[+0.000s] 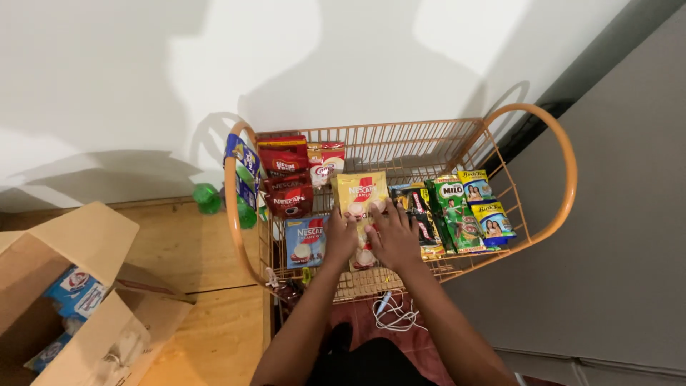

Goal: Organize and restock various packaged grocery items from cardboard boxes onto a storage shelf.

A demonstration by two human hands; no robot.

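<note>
Yellow sachet strip [361, 194]: I see it lying on the top shelf of the orange wire rack [568, 182], near the shelf's middle, upper end toward the back rail, lower end under both my hands.
Left hand [341, 236]: fingers curled down over the strip's lower left part, pressing and gripping it; I judge the hold is there to keep the strip flat and straight in its row.
Right hand [394, 239]: fingers spread and laid on the strip's lower right edge, touching it and the dark packet next to it; whether the thumb closes under the strip I cannot tell.
Blue coffee pack [305, 241]: flat on the shelf, just left of the strip, front corner of the rack.
Red coffee pouches [288, 179]: stacked behind the blue pack, at the rack's back left.
Dark sachet strip [423, 214]: just right of the yellow strip, laid parallel so the rows sit side by side.
Green drink pack [457, 213]: further right on the shelf.
Tea packets [487, 211]: at the rack's right end.
Green bottles [209, 198]: outside the rack's left rail, against the wall.
Cardboard box [68, 293]: well left of the rack, open on the wooden floor, blue packs inside.
White cable [393, 314]: below the rack's front edge.
</note>
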